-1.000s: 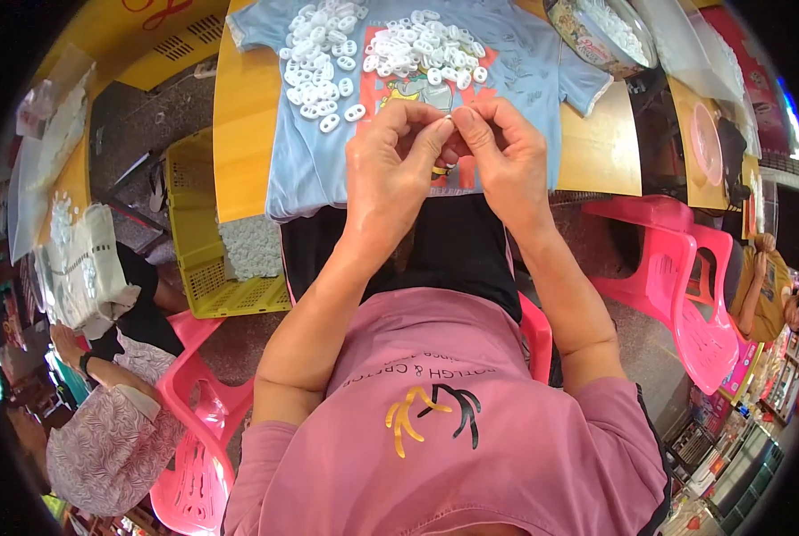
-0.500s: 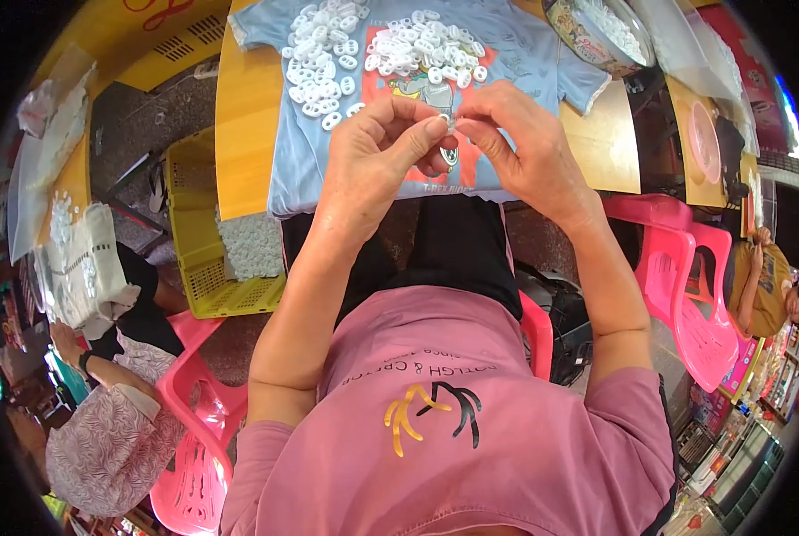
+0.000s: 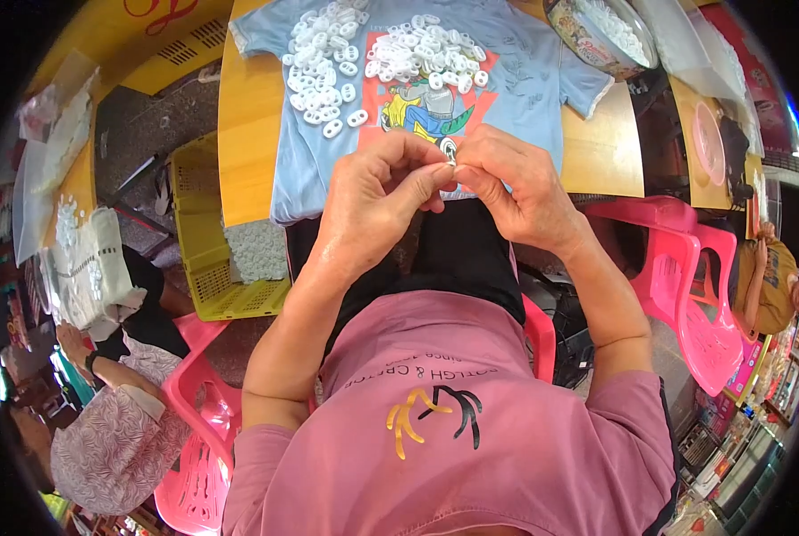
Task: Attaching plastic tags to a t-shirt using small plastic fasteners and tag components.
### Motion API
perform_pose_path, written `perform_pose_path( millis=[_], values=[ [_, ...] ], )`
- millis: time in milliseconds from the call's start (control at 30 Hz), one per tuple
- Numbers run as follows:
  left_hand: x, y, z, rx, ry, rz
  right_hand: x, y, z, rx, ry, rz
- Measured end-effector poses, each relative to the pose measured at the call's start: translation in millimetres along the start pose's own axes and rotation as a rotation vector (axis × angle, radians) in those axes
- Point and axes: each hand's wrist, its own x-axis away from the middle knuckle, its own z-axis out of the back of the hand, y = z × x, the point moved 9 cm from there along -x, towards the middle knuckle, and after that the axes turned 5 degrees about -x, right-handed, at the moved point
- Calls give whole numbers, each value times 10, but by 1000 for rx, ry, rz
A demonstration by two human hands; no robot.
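My left hand (image 3: pixel 374 198) curls in from the left, thumb and forefinger pinched narrow on a small white plastic ring (image 3: pixel 450 161); my right hand (image 3: pixel 517 189) meets it fingertip to fingertip, pinching the same piece, so the ring sits squeezed between both grips and mostly hidden; just beyond my knuckles lies a soft pale-blue shirt (image 3: pixel 516 67) spread on the smooth yellow table (image 3: pixel 248 134); two loose heaps of oval white rings (image 3: pixel 328 67) rest on the cloth above the grip.
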Motion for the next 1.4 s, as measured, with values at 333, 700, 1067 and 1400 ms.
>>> perform_pose_path(
  millis=[333,700,1067,1400],
  values=[
    [-120,-261,-63,110,-46,70,59,259,9,76,-13,-158],
    [77,-194,-40,205,-18,81,10,-79,-36,129,19,26],
    [-27,-299,34,205,32,44,18,119,-104,180,111,-42],
    [-30,-427,266,215,82,62,-166,759,412,433,178,-133]
  ],
)
